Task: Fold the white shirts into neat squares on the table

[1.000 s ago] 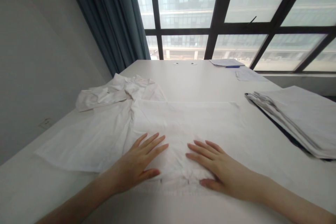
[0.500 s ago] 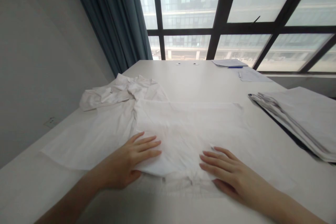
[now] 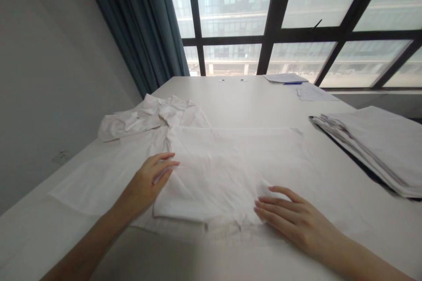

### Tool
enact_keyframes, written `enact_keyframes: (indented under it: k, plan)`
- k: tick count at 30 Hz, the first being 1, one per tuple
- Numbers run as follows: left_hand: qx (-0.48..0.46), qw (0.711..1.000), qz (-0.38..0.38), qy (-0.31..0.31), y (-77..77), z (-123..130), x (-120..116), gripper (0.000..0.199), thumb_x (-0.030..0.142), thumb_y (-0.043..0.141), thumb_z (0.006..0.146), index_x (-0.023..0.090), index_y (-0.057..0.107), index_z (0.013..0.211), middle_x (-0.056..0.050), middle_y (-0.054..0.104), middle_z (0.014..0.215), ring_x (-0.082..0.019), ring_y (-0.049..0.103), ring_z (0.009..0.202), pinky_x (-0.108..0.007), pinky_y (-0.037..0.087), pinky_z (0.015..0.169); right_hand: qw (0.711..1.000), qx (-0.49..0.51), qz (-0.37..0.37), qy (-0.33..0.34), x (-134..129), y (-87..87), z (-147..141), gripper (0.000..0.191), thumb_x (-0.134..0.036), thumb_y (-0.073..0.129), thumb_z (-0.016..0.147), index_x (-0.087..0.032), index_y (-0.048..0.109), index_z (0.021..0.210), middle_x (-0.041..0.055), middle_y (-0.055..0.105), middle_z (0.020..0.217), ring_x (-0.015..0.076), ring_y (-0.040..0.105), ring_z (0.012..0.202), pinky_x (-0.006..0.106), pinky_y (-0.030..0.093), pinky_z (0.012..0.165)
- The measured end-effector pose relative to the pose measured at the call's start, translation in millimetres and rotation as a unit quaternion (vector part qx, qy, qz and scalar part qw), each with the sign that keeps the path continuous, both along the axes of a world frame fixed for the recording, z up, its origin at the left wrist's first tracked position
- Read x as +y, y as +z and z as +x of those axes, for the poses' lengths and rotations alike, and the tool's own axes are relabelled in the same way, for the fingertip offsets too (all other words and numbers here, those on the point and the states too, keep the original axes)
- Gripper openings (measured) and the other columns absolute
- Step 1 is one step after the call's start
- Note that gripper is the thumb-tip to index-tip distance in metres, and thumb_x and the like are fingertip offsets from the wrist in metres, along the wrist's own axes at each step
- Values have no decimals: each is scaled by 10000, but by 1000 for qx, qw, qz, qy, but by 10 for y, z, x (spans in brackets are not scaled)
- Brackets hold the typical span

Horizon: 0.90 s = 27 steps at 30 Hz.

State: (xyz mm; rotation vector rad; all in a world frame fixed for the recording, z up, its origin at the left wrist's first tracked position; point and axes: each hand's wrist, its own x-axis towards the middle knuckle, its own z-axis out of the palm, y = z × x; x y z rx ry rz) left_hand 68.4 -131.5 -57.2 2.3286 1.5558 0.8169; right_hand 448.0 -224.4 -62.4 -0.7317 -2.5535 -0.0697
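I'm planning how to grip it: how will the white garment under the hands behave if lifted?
The white garment will probably hang floppy, since its cloth wrinkles and bunches softly. It looks light, as thin, partly see-through layers lie spread flat. Its folded part may well slip open if lifted by one edge, because no fastening shows there.

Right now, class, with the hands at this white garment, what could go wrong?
The left hand is at the side of the upper layer, so a sideways push might bunch the white garment. The upper layer's near edge looks uneven, with cloth showing beyond it; pressing there could set creases.
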Motion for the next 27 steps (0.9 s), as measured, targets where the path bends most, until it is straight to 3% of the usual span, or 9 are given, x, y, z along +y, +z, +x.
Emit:
enact_keyframes:
  k: [4,8,12,19,23,27]
  plan:
    - [-7,1000,-10,6,-45,12,12,361,447,462,880,238,729,1004,-92,618,1222,-242,612,1055,-330,553,813,1000,-1,-1,-1,-4,17,-5,311,-124,407,983,-130,601,1226,75,742,1070,168,663,1070,405,428,1084]
    - [-19,999,-29,1,-39,10,10,345,438,489,857,236,729,1000,-86,629,1194,-196,645,870,-271,540,657,1000,8,-1,-4,-7,13,-2,332,-134,397,986,-155,597,1251,80,743,1066,168,664,1071,412,435,1078]
    - [-15,1000,-17,5,-33,15,0,317,391,475,861,243,729,979,-70,629,1176,-177,637,842,-266,543,674,1000,5,5,-4,-7,26,11,338,-132,387,989,-143,590,1260,88,738,1082,168,657,1085,407,432,1081]
    - [-37,997,10,64,-62,-25,72,367,370,459,830,210,667,1087,-83,622,1156,-236,604,1072,-331,545,866,1000,-1,14,2,1,23,19,303,-128,438,974,-113,601,1228,88,738,1081,166,659,1079,396,399,1108]
    - [-39,994,-14,105,-79,-53,106,464,425,456,820,186,597,1191,-97,636,1119,-223,636,911,-342,558,767,1000,1,4,-9,-6,7,-4,309,-137,421,982,-151,606,1230,73,746,1057,162,671,1052,417,407,1100]
    - [-42,990,-37,126,-105,-52,113,546,480,443,801,158,572,1223,-72,655,938,-191,614,734,-312,529,664,1000,9,8,-20,-21,-8,-36,273,-150,480,965,-157,620,1200,57,753,1031,167,684,1021,425,419,1090]
